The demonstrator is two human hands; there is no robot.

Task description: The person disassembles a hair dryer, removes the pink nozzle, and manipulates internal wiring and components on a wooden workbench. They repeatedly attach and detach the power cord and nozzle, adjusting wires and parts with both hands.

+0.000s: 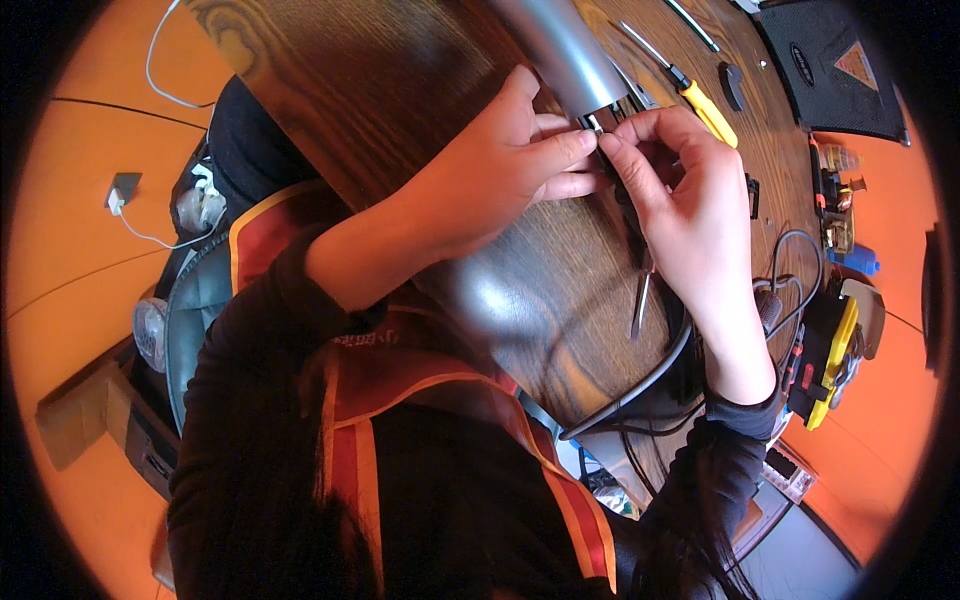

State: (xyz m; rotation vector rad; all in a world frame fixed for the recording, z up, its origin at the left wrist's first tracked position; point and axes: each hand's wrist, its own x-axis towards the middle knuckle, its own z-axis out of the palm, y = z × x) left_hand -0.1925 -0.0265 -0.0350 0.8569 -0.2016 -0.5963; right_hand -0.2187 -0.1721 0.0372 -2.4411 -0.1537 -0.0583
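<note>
At the far middle of the wooden table a silver-grey tube (577, 55) slants toward me, and small dark and whitish parts (595, 122) show at its open end. My left hand (500, 170) reaches there from the left, thumb and forefinger closed against those parts. From the right, my right hand (690, 180) pinches at the same spot, its thumb and forefinger nearly touching the left thumb. The fingertips hide what exactly each hand grips. Just beyond my right hand lies a screwdriver (705, 110) with a yellow handle. A thin metal blade (641, 303) lies below my right wrist.
A dark curved piece (732, 85) lies beyond the screwdriver. A thick cable (645, 385) bends along the near table edge (560, 400). Farther right are a black panel (825, 65), a yellow-and-black case (835, 350) and a blue item (857, 262). A chair (190, 330) stands at left.
</note>
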